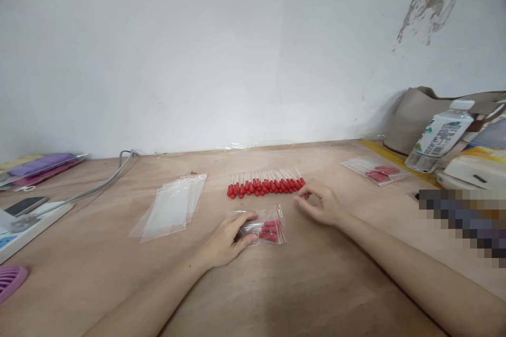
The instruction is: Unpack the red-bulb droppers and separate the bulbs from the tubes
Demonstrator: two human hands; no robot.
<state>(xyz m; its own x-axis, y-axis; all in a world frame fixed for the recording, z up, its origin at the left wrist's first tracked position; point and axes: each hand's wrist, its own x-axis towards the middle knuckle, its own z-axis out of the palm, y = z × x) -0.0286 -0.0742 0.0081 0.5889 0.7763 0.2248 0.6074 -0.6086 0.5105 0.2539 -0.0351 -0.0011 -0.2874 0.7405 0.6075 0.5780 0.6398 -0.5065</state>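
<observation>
My left hand (227, 239) rests on the table with thumb and fingers closed around the end of a small clear zip bag (281, 224). Inside that bag lie several thin sticks with red tips, the tips towards its red-lined opening on the right. Behind it, a row of loose red-tipped sticks (259, 187) lies side by side, red ends facing me. My right hand (320, 202) is beside the row's right end, thumb and forefinger curled together in a loop. Nothing shows between those fingertips. Whether they touch the nearest stick I cannot tell.
Flat clear bags (169, 208) lie stacked left of the row. A filled bag (381, 172) sits at the right, near a bottle (440, 134) and a grey-brown container (407, 118). On the left are a power strip (47, 221), its cable, a phone (26, 205) and purple packets (43, 165).
</observation>
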